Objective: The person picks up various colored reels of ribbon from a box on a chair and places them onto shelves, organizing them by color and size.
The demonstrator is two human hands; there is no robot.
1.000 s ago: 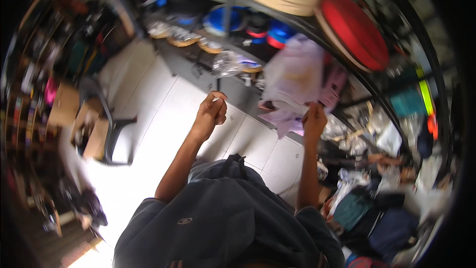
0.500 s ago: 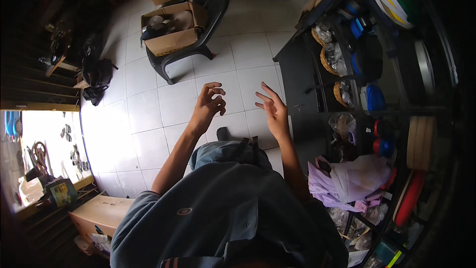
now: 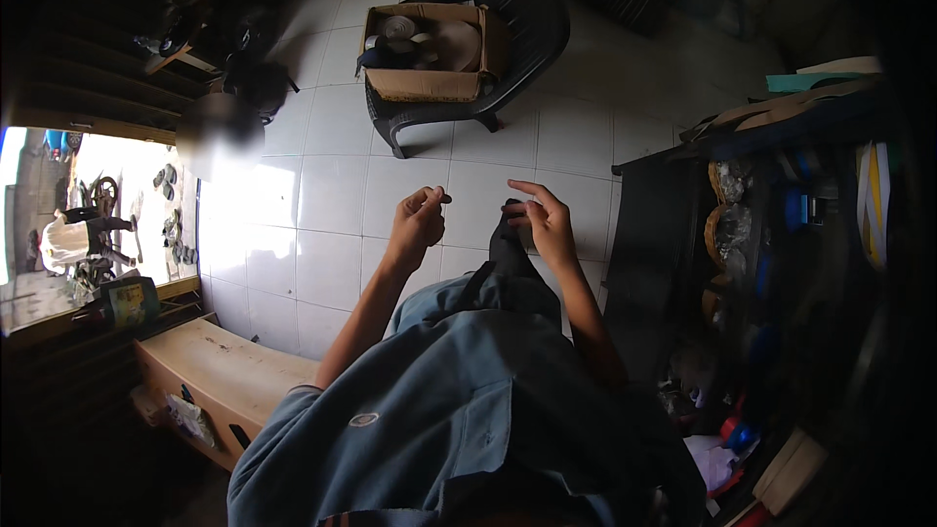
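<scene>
My left hand [image 3: 418, 222] is raised in front of me over the white tiled floor [image 3: 322, 185], its fingers curled in with thumb and forefinger pinched together; nothing shows between them. A little to its right, my right hand [image 3: 543, 222] is held at the same height with the fingers loosely apart and the forefinger pointing left toward the other hand. It holds nothing that I can see. Both hands hover above my dark trouser leg [image 3: 508, 254] and blue shirt [image 3: 439, 400].
A black plastic chair [image 3: 532, 34] ahead carries a cardboard box [image 3: 429, 83] of tape rolls. A dark shelf rack [image 3: 654, 234] with rolls and bags stands close on my right. A wooden cabinet [image 3: 224, 381] sits lower left beside a bright doorway, with a person [image 3: 68, 239] outside.
The view has swung from the shelves down to the floor. My hands left the bags on the shelf and now hang in front of me, slightly closer together than half a second ago.
</scene>
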